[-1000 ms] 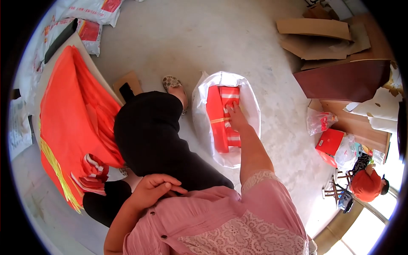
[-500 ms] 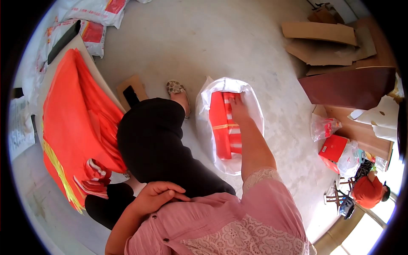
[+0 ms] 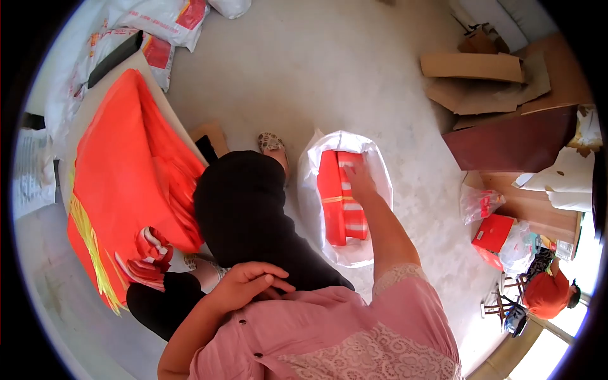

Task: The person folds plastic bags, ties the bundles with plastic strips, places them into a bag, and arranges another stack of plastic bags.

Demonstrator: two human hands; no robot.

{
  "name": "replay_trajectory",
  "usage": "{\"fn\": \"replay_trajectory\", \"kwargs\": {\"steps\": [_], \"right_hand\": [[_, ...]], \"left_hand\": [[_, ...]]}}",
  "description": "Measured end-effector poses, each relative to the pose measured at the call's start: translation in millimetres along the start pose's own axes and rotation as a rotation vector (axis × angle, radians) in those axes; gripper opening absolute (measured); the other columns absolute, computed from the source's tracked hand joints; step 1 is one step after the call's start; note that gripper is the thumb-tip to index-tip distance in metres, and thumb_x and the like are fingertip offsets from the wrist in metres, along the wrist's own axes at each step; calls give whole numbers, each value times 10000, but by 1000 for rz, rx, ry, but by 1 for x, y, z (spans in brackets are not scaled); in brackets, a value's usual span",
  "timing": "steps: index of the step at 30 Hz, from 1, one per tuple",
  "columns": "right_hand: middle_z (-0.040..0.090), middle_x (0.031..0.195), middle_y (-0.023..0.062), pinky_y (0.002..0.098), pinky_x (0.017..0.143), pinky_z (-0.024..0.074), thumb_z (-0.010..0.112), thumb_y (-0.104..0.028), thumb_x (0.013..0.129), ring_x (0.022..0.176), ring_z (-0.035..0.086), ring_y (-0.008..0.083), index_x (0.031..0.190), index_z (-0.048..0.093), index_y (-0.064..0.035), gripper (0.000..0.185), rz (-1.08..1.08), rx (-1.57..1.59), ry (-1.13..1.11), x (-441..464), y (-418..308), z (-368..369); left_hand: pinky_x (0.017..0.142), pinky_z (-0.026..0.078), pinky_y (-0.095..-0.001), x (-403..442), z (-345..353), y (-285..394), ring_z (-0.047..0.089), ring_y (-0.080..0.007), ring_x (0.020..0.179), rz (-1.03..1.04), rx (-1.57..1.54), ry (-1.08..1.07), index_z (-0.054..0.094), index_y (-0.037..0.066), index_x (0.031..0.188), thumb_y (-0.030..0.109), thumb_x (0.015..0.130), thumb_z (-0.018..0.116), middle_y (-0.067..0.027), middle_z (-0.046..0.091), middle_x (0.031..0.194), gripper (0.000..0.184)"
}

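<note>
My right hand (image 3: pixel 359 182) reaches down into a white woven sack (image 3: pixel 308 190) on the floor. Its outstretched fingers lie at the upper part of a red-and-white striped bundle (image 3: pixel 355 223); I cannot tell how firmly they press. Next to that is a plain red bundle (image 3: pixel 330 218), and a yellowish band (image 3: pixel 335 199) runs across both. My left hand (image 3: pixel 253 283) rests on my lap against the pink shirt, fingers loosely stretched and nothing in them. Nearest on the left lies a large red cloth (image 3: pixel 120 171) with yellow strands (image 3: pixel 88 244) along its edge.
Full white-and-red sacks (image 3: pixel 158 22) lie at the upper left. Flattened cardboard (image 3: pixel 472 68) and a dark red panel (image 3: pixel 513 140) stand on the right, with a red box (image 3: pixel 492 232) and plastic bags below. A person in a red top (image 3: pixel 548 294) is at the lower right.
The camera view has shifted a little, so sack and cloth appear slightly lower and further right. Inside the sack, my right hand has drawn slightly toward me along the striped bundle. My left hand stays on my lap.
</note>
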State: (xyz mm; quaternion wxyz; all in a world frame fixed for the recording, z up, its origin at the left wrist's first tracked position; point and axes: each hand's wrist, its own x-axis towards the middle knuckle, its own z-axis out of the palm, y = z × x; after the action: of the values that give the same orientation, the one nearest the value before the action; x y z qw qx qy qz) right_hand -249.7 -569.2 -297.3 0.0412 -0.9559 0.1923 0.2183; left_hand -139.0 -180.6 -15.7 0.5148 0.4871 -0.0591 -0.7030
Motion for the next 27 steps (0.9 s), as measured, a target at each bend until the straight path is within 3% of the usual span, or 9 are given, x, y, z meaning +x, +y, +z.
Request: {"fn": "replay_trajectory", "kwargs": {"steps": [4, 7, 11, 14, 17, 19, 21, 23, 27], "right_hand": [[380, 1658, 175, 477, 1190, 398, 668, -75, 953, 1498, 420, 337, 1518, 528, -117, 584, -189, 148, 84, -35, -3, 24], [386, 1651, 182, 464, 1180, 413, 676, -77, 936, 1476, 441, 362, 1469, 574, -92, 543, -7, 667, -72, -49, -28, -15], [407, 1628, 203, 465, 1170, 427, 654, -52, 921, 1428, 486, 400, 1430, 603, -84, 513, -263, 276, 163, -34, -38, -52], [433, 1606, 200, 458, 1172, 445, 632, -39, 934, 1444, 461, 396, 1386, 623, -90, 455, -299, 470, 316, -16, -65, -127], [437, 1604, 203, 459, 1199, 408, 676, -36, 945, 1472, 424, 412, 1427, 589, -70, 492, -414, 492, 620, 0, -103, -199], [426, 1615, 196, 458, 1201, 402, 681, -42, 945, 1475, 419, 416, 1447, 576, -74, 513, -491, 601, 629, 3, -139, -252], [421, 1623, 191, 452, 1213, 380, 668, -33, 948, 1487, 409, 408, 1472, 547, -58, 538, -593, 644, 597, -4, -187, -303], [404, 1637, 189, 461, 1231, 348, 665, -42, 948, 1506, 381, 406, 1501, 516, -57, 572, -722, 529, 545, -16, -242, -337], [279, 1704, 169, 545, 1264, 264, 714, -202, 954, 1566, 249, 425, 1566, 474, -155, 659, -899, 164, 404, -30, -356, -359]], "left_hand": [[875, 622, -363, 2, 2, -1, 756, -267, 1038, -27, 3, -9, 567, 7, 1400, 139, 1119, 495, -201, 730, 1266, 319], [907, 614, -375, -2, 8, 0, 748, -271, 1071, 13, 23, -40, 544, 11, 1435, 175, 1103, 546, -192, 708, 1313, 370], [992, 571, -387, -13, -1, -8, 716, -245, 1147, 281, 178, -172, 523, 35, 1481, 223, 1076, 620, -157, 668, 1376, 457], [1052, 527, -399, -47, -14, 13, 680, -231, 1202, 317, 296, -99, 522, 44, 1488, 214, 1069, 637, -143, 658, 1376, 467], [1045, 517, -374, -79, -58, 12, 666, -200, 1190, 577, 248, 248, 589, 41, 1410, 169, 1045, 662, -97, 677, 1320, 394], [1036, 514, -358, -115, -80, 21, 649, -181, 1210, 576, 358, 740, 619, 41, 1378, 130, 1025, 661, -80, 687, 1296, 366], [964, 562, -391, -138, -129, 10, 697, -245, 1128, 686, 622, 1096, 634, 95, 1382, 166, 1001, 665, -117, 725, 1201, 389], [1067, 502, -429, -173, -158, 14, 628, -358, 1279, 736, 944, 1321, 627, 105, 1406, 166, 982, 661, -157, 683, 1336, 430], [1206, 318, -573, -202, -207, 13, 384, -428, 1500, 508, 1230, 1505, 607, 159, 1456, 248, 975, 677, -151, 495, 1582, 494]]}}
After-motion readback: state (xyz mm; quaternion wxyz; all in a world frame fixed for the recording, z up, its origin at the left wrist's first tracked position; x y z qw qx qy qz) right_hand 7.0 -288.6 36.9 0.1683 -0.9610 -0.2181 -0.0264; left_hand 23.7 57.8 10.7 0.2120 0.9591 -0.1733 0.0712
